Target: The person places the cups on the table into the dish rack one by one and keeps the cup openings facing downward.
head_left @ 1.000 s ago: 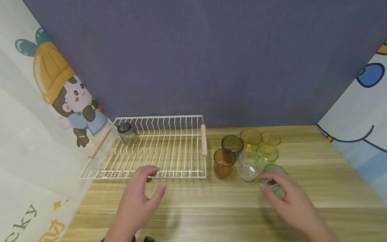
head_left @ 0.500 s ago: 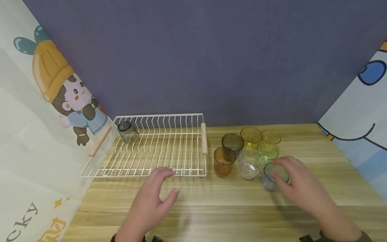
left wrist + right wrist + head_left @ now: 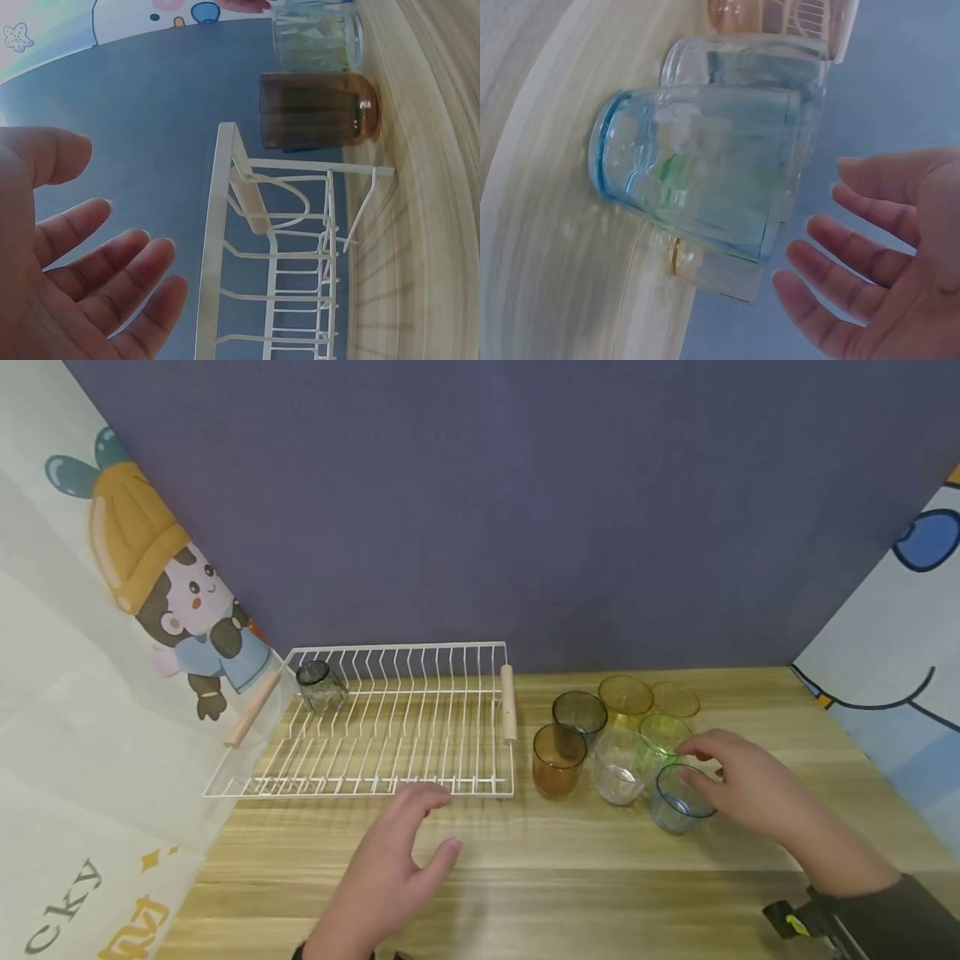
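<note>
At the lower right of the head view, the person's right hand (image 3: 742,777) hangs at the upper edge of a pale blue, round glass tumbler (image 3: 675,814), its thumb and fingers apart and not wrapped around it; whether a fingertip touches the rim I cannot tell. The blue tumbler stands on the light wood-grain table (image 3: 570,885), nearest the bottom of the frame in a close group of 7. The others are a clear glass tumbler (image 3: 618,781) just to its left, an amber-brown glass tumbler (image 3: 555,777), a smoky dark glass tumbler (image 3: 579,718), a yellow glass tumbler (image 3: 624,700), a pale amber glass tumbler (image 3: 677,700) and a green glass tumbler (image 3: 663,733). At the lower centre, the left hand (image 3: 390,868) holds nothing, thumb and fingers apart, near the white wire rack with 2 wooden handles (image 3: 509,704). A dark grey glass tumbler (image 3: 321,691) sits in the rack's upper left corner
</note>
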The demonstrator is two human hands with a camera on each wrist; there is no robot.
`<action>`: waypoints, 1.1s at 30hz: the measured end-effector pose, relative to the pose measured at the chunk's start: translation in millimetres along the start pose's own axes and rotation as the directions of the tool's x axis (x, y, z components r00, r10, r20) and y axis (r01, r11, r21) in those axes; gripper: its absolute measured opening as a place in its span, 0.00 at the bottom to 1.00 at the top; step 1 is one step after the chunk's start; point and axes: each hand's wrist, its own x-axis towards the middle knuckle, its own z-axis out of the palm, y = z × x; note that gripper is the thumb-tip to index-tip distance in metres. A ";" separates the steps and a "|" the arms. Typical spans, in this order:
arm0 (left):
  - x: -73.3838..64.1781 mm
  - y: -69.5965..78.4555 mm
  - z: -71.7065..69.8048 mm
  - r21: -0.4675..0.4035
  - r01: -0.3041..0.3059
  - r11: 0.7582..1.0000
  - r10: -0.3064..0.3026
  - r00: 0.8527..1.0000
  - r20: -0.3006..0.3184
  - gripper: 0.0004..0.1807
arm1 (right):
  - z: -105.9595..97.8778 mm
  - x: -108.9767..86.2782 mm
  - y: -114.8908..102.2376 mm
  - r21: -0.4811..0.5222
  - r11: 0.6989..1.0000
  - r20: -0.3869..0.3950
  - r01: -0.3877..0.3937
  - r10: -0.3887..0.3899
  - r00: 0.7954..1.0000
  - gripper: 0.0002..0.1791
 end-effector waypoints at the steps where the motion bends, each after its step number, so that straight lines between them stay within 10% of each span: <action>1: 0.0 0.6 0.9 -0.004 -0.004 1.000 0.004 1.000 0.003 0.24 | -0.1 1.3 1.4 -0.009 1.000 0.020 -0.006 0.006 1.000 0.18; 33: -4.2 7.0 13.4 -0.002 -0.082 0.997 0.082 0.997 0.005 0.26 | 10.6 12.9 1.2 -0.155 0.979 0.169 0.130 -0.103 0.980 0.20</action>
